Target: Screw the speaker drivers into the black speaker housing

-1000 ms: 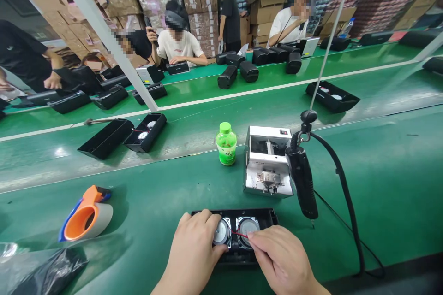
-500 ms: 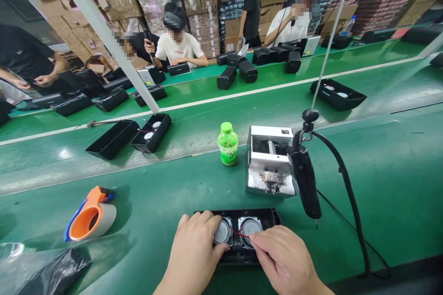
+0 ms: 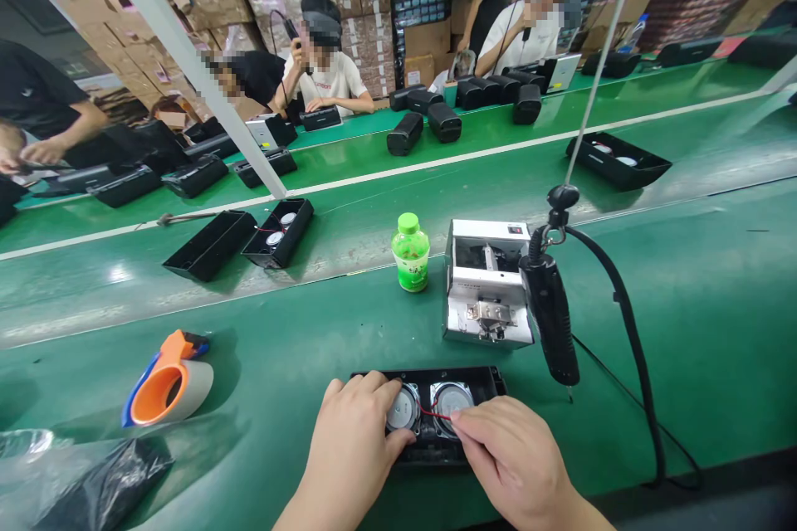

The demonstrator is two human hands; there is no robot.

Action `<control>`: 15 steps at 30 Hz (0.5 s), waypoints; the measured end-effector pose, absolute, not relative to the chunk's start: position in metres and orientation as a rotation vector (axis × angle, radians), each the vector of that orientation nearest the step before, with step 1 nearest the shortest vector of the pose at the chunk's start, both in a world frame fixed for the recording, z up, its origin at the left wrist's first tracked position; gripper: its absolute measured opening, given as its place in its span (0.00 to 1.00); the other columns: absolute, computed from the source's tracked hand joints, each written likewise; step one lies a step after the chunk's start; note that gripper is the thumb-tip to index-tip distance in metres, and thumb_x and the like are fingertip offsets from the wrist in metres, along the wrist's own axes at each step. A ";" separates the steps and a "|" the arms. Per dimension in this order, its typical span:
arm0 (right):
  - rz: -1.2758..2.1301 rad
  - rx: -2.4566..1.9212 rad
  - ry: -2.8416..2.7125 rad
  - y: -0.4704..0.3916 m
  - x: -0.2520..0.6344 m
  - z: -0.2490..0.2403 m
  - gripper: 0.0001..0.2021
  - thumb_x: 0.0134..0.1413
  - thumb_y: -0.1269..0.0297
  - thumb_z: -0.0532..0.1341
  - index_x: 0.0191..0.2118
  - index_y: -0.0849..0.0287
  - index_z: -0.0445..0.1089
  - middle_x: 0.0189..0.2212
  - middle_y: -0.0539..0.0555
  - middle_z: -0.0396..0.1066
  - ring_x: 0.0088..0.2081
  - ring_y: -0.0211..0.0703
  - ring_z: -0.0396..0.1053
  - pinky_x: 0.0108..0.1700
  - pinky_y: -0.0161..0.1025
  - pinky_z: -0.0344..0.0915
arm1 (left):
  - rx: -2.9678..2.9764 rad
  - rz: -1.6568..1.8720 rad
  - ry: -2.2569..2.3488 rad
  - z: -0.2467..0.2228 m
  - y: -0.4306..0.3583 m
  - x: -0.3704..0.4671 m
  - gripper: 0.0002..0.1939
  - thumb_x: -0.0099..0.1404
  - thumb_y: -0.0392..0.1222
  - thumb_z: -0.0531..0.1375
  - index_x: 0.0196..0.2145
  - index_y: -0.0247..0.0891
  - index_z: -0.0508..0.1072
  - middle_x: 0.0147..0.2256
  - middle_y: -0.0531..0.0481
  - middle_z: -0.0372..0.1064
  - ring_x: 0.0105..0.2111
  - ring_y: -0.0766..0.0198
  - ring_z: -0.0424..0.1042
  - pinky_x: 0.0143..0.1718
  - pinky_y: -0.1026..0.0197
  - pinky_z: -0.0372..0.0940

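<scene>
A black speaker housing [image 3: 429, 454] lies open on the green bench, with two round silver speakers in it, a left one [image 3: 402, 408] and a right one [image 3: 453, 403]. My left hand [image 3: 356, 440] grips the housing's left part, its fingertips and thumb around the left speaker. Between the speakers runs a red wire [image 3: 429, 412]. My right hand [image 3: 514, 448] pinches this wire between thumb and forefinger, over the lower edge of the right speaker.
Behind the housing are a white machine [image 3: 489, 282], a green bottle [image 3: 411, 253] and a hanging black screwdriver [image 3: 551, 319]. An orange tape dispenser [image 3: 165, 386] and plastic bags [image 3: 105, 485] lie left. Black housings [image 3: 280, 234] rest on the conveyor; people work beyond.
My hands keep their holds with hardly any movement. The open housings on the conveyor have shifted slightly right. Across the line, a seated person's raised hand and tool have moved nearer the head.
</scene>
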State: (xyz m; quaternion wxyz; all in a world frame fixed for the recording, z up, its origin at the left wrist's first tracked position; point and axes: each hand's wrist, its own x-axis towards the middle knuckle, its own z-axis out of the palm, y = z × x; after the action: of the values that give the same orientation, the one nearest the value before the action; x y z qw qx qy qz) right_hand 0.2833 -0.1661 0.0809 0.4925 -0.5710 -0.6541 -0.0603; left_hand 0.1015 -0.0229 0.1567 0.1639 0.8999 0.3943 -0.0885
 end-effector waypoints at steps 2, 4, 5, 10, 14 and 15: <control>-0.144 -1.395 -1.587 -0.166 0.283 0.081 0.11 0.65 0.83 0.64 0.47 0.61 0.76 0.36 0.52 0.82 0.32 0.40 0.75 0.33 0.42 0.69 | 2.531 -0.243 1.106 0.158 -0.021 0.098 0.23 0.67 0.44 0.74 0.59 0.47 0.80 0.57 0.49 0.80 0.54 0.47 0.78 0.56 0.43 0.64; -0.141 -1.402 -1.590 -0.166 0.283 0.080 0.12 0.65 0.83 0.64 0.47 0.61 0.76 0.36 0.52 0.82 0.31 0.40 0.75 0.32 0.42 0.69 | 2.479 -0.231 1.061 0.159 -0.019 0.093 0.26 0.67 0.44 0.74 0.61 0.47 0.79 0.60 0.50 0.78 0.57 0.48 0.76 0.59 0.44 0.63; -0.142 -1.404 -1.592 -0.167 0.283 0.080 0.12 0.65 0.82 0.64 0.47 0.61 0.76 0.36 0.52 0.82 0.32 0.40 0.75 0.33 0.42 0.69 | 2.456 -0.222 1.036 0.160 -0.017 0.091 0.27 0.67 0.42 0.74 0.62 0.47 0.78 0.62 0.50 0.78 0.59 0.49 0.75 0.61 0.45 0.63; -0.153 -1.404 -1.586 -0.170 0.283 0.079 0.12 0.64 0.83 0.65 0.47 0.61 0.76 0.36 0.53 0.82 0.32 0.40 0.75 0.33 0.43 0.70 | 2.461 -0.212 1.010 0.161 -0.013 0.089 0.20 0.69 0.38 0.71 0.58 0.48 0.80 0.58 0.51 0.80 0.57 0.50 0.77 0.59 0.45 0.64; -0.151 -1.395 -1.583 -0.169 0.283 0.080 0.11 0.64 0.83 0.65 0.47 0.62 0.76 0.37 0.53 0.82 0.32 0.40 0.75 0.34 0.43 0.71 | 2.467 -0.179 0.993 0.159 -0.014 0.089 0.18 0.69 0.38 0.72 0.56 0.47 0.81 0.57 0.52 0.81 0.56 0.50 0.77 0.58 0.45 0.64; -0.150 -1.393 -1.582 -0.168 0.283 0.080 0.11 0.64 0.83 0.65 0.47 0.62 0.76 0.37 0.53 0.82 0.32 0.40 0.75 0.33 0.42 0.71 | 2.467 -0.166 0.989 0.158 -0.014 0.089 0.19 0.69 0.38 0.72 0.56 0.47 0.81 0.57 0.52 0.81 0.56 0.51 0.77 0.58 0.45 0.64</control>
State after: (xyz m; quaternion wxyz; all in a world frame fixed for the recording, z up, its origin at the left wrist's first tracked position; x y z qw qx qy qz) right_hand 0.2829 -0.1685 0.0805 0.4919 -0.5739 -0.6518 -0.0616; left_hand 0.0885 -0.0136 0.1579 0.2373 0.9000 0.3607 -0.0605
